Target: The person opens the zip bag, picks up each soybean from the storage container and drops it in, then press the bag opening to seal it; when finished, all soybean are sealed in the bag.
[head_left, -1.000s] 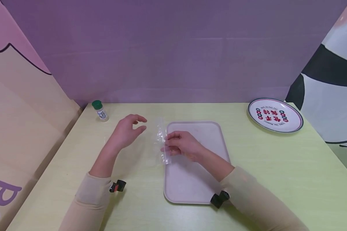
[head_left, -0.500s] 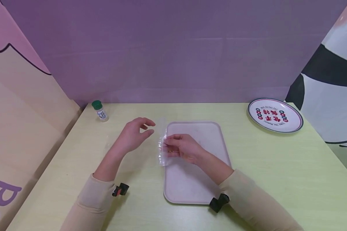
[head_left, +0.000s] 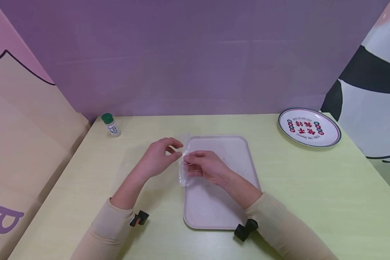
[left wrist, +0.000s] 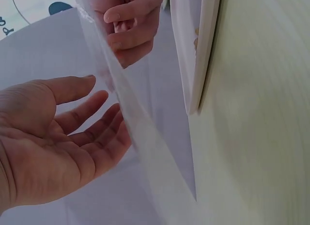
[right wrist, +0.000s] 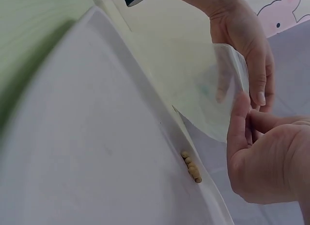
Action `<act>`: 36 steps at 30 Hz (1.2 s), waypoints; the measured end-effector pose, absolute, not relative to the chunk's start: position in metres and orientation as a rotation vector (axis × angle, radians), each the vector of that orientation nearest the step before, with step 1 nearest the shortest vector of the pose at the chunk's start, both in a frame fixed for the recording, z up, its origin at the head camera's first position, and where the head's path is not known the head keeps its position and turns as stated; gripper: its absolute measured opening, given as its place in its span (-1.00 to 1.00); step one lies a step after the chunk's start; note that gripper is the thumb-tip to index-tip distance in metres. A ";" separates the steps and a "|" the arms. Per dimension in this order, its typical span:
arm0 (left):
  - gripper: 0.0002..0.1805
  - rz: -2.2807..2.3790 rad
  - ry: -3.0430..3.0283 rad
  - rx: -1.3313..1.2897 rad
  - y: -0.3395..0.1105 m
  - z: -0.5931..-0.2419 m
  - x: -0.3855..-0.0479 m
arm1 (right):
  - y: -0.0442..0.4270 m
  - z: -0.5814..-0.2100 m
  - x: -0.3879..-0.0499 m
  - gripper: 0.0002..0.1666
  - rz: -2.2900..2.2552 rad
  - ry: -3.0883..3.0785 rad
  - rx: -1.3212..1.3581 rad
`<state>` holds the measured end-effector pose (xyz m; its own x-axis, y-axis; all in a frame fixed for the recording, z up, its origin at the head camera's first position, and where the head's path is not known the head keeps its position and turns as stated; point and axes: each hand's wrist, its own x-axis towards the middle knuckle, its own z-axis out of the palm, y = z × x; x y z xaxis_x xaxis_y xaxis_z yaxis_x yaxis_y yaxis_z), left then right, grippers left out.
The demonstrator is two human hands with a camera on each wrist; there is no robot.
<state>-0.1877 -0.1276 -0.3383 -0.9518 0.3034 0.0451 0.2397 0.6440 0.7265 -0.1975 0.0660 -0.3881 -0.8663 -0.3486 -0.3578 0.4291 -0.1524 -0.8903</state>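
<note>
A clear plastic bag point(head_left: 182, 177) hangs at the left edge of the pale tray point(head_left: 214, 213). My right hand point(head_left: 206, 167) pinches its upper edge between thumb and fingers. In the right wrist view the bag point(right wrist: 193, 84) spreads out as a thin, see-through sheet above the table. My left hand point(head_left: 159, 156) is beside that pinched edge, its fingers loosely bent and its thumb apart from them. The left wrist view shows my left hand point(left wrist: 63, 142) with nothing in its grasp, its fingertips close to the bag; whether they touch it I cannot tell.
A tan, lumpy piece point(right wrist: 191, 167) lies inside the tray near its rim. At the table's back left stands a small bottle point(head_left: 113, 129) with a green cap. A white plate point(head_left: 307, 140) with red characters lies at the back right. A purple panel point(head_left: 195, 57) rises behind the table.
My left hand has moved right and slightly toward me, up to the bag's edge. My right hand has kept its pinch on the bag and barely shifted.
</note>
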 end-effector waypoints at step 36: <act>-0.76 1.631 2.563 0.163 -0.109 -0.346 -0.178 | 0.063 -0.395 -0.197 -0.80 -1.919 1.681 -0.127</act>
